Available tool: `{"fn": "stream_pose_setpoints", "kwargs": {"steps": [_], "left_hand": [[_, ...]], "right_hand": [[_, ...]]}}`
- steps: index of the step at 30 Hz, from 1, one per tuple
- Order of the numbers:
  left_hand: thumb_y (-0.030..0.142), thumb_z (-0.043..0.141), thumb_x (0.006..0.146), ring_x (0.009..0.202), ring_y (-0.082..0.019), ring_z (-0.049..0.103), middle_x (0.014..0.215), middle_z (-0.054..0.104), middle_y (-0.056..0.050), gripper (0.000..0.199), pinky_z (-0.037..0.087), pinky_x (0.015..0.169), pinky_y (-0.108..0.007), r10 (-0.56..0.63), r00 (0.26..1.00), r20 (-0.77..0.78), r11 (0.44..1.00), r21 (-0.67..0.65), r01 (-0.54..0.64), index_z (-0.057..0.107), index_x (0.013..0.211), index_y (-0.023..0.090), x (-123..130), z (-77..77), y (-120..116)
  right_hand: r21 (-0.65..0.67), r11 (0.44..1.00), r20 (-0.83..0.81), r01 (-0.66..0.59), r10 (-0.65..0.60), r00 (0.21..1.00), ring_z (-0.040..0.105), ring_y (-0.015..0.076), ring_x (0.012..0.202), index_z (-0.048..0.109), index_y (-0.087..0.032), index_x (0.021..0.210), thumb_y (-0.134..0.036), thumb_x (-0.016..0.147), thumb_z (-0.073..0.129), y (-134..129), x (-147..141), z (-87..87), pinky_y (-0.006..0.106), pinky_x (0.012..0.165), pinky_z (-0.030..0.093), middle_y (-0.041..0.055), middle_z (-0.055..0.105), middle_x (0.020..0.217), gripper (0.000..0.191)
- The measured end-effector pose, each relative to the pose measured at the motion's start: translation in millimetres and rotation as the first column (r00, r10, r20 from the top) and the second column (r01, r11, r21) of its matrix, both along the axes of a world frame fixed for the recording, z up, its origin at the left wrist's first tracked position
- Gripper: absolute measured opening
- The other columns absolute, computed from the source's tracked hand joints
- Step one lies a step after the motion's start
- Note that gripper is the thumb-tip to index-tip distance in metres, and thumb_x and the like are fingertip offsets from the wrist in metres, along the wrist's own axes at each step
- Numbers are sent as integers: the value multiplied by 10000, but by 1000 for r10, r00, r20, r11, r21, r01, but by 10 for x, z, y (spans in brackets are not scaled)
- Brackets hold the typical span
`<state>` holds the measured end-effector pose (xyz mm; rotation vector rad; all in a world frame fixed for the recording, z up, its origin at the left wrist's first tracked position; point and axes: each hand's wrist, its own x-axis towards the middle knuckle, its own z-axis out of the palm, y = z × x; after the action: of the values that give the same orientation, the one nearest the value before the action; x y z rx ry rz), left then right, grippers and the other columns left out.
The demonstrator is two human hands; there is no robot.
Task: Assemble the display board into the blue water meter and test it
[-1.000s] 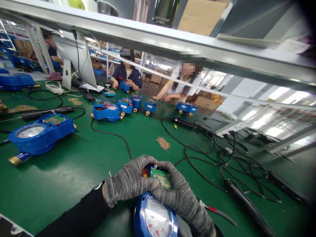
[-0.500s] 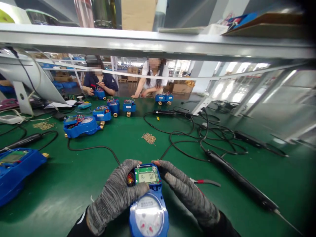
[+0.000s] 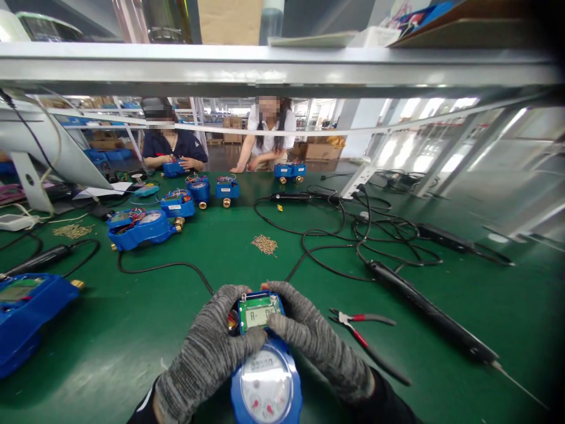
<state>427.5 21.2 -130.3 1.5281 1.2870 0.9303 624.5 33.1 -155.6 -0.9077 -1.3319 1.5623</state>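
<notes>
A blue water meter (image 3: 266,383) with a clear round dial lies in front of me, its dial end towards me. At its far end sits a green circuit board (image 3: 243,300) with a small LCD screen (image 3: 255,317) showing "A-" and digits partly covered by a thumb. My left hand (image 3: 209,347), in a grey knit glove, grips the board housing from the left, thumb along its near edge. From the right, my right hand (image 3: 315,338), gloved alike, closes on the housing with its thumb over the board's lower right corner. Red-handled pliers (image 3: 345,319) lie open beside my right hand.
A pile of small screws (image 3: 265,244) lies ahead on the green table (image 3: 220,235). Several blue meters, including one at left (image 3: 33,321), stand about. A black electric screwdriver (image 3: 432,312) and tangled cables fill the right. Two people sit opposite, below a metal shelf (image 3: 282,70).
My right hand has shifted left and its thumb has come down over the board. The LCD digits have changed from "02". The pliers, partly hidden before, now show whole.
</notes>
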Motion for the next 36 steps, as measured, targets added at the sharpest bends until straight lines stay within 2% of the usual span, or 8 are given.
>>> {"fn": "stream_pose_setpoints", "kwargs": {"steps": [5, 8, 13, 16, 19, 27, 33, 36], "left_hand": [[458, 857, 682, 1226, -332, 613, 1337, 634, -84, 757, 507, 1050, -513, -112, 993, 40, 994, -4, 112, 512, 1332, 281, -226, -53, -26], [564, 856, 633, 1455, -382, 355, 1605, 362, -87, 1096, 324, 1182, -586, -44, 990, -136, 946, 313, 85, 276, 1531, 324, -482, -86, -138], [341, 685, 883, 1368, -149, 493, 1346, 648, -30, 615, 321, 1195, -240, 131, 953, -274, 697, 709, 108, 438, 1437, 242, -578, -79, -329], [225, 661, 876, 1371, -144, 476, 1266, 692, -33, 496, 285, 1219, -254, 146, 920, -363, 563, 795, 224, 520, 1351, 205, -442, -133, -315], [208, 628, 874, 1384, -192, 459, 1276, 683, -71, 469, 321, 1214, -319, 154, 917, -368, 513, 823, 244, 534, 1331, 162, -334, -230, -260], [174, 681, 780, 1216, -230, 629, 1182, 735, -58, 655, 333, 1206, -421, 176, 910, -374, 556, 801, 222, 440, 1380, 278, -244, -266, -241], [397, 759, 789, 1049, -284, 730, 1136, 775, -3, 684, 452, 1116, -483, 51, 959, -278, 545, 813, 206, 487, 1415, 427, -282, -657, -35], [272, 633, 890, 1039, -249, 736, 1120, 775, 54, 401, 482, 1106, -461, -57, 962, -267, 763, 610, 214, 645, 1233, 481, -299, -662, -11]], "right_hand": [[-47, 997, -52, -58, 56, 997, 658, 289, 1052, 523, -226, 1213, -423, 758, 832, 25, -114, 7, 476, 910, 517, 94, 674, 1162, 584], [-95, 993, -42, -71, 67, 997, 671, 253, 967, 486, -244, 1220, -424, 770, 822, 17, -119, 27, 434, 848, 533, 73, 681, 1108, 590], [-105, 994, 58, -36, 42, 997, 657, 251, 951, 477, -239, 1206, -487, 738, 825, 1, -138, 91, 431, 843, 532, 72, 672, 1084, 634], [-114, 993, 100, -18, 30, 995, 651, 292, 985, 478, -238, 1202, -555, 689, 829, -8, -150, 150, 476, 867, 525, 74, 654, 1065, 698], [-104, 995, 145, -5, 20, 989, 648, 309, 1014, 486, -246, 1211, -561, 690, 821, -1, -151, 179, 499, 896, 515, 61, 639, 1052, 695], [-95, 995, 174, 13, 4, 985, 663, 307, 1007, 493, -256, 1200, -537, 709, 821, 10, -155, 162, 483, 893, 515, 63, 672, 1074, 654], [-206, 978, -78, 36, -53, 995, 692, 263, 970, 457, -275, 1230, -401, 718, 857, -69, -216, 6, 429, 894, 515, 51, 722, 1046, 662], [-207, 976, -174, 70, -107, 979, 716, 265, 891, 481, -287, 1223, -410, 631, 912, -40, -267, -64, 403, 830, 535, 38, 731, 991, 743]]}}
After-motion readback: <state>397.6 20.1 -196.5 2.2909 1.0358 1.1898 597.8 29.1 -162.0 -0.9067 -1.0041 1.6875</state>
